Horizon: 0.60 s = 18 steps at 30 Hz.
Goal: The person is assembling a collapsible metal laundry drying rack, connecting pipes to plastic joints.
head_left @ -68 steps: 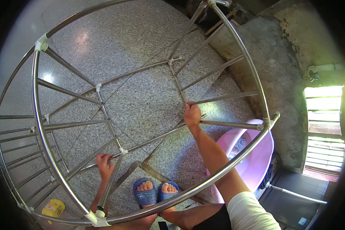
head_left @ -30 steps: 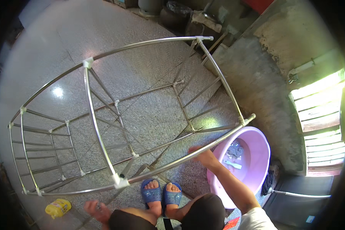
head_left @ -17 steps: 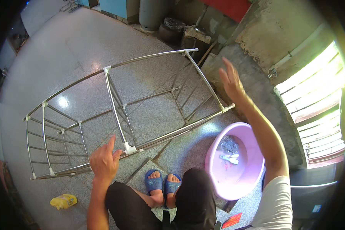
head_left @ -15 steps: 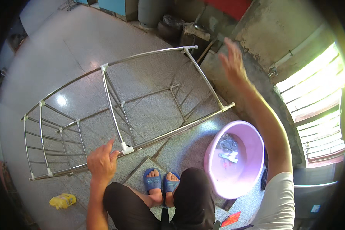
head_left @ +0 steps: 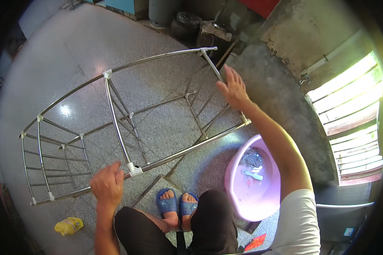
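A metal rack (head_left: pixel 170 158) of shiny tubes with white plastic joints lies on the floor in front of me. My left hand (head_left: pixel 107 183) is closed over its near rail, left of a white corner joint (head_left: pixel 135 170); some fingers are hidden beneath the hand. My right hand (head_left: pixel 235 90) is open, fingers stretched, above the bar at the rack's right end. It holds nothing, and whether it touches that bar cannot be told.
A pink basin (head_left: pixel 232 187) stands at my right with a light-blue-handled brush (head_left: pixel 252 175) and grey cloth-like stuff inside. A yellow packet (head_left: pixel 69 225) lies at the left. Dark pots (head_left: pixel 186 26) stand at the back, and a barred window (head_left: pixel 355 123) is at the right.
My right hand has come down and left, from the wall side toward the rack's right end bar. My left hand stays at the near rail. The view has shifted slightly.
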Tool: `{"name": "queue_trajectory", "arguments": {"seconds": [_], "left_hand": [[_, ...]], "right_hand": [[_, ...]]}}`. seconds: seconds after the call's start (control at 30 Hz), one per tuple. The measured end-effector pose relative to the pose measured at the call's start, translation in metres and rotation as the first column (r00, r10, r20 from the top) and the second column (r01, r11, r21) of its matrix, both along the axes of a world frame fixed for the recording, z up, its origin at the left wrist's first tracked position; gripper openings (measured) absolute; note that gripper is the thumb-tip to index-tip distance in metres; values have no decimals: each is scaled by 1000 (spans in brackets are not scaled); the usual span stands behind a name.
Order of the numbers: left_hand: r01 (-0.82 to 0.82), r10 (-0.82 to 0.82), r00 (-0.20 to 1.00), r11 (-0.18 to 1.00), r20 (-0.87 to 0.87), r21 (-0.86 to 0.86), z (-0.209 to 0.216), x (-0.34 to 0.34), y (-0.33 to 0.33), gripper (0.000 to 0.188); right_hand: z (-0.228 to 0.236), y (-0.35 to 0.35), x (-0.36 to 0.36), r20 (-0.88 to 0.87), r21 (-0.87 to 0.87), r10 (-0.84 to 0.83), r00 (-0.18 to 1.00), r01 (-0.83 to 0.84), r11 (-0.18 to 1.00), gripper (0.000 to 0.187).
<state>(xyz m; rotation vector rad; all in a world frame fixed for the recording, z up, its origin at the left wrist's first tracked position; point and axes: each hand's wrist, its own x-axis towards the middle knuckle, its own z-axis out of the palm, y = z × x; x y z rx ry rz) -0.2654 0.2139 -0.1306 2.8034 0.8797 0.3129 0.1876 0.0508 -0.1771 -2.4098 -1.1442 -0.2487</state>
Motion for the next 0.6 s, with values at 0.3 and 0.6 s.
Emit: {"name": "queue_trajectory", "arguments": {"seconds": [0.3,0.6], "left_hand": [[15,-12,998,999,56,-50,1,0,-2,24],[59,-59,998,998,21,-2,5,-11,3,23]], "right_hand": [[154,113,85,843,-56,245,479,-375,925,30],[13,187,70,-88,-92,112,990,-120,989,68]]}}
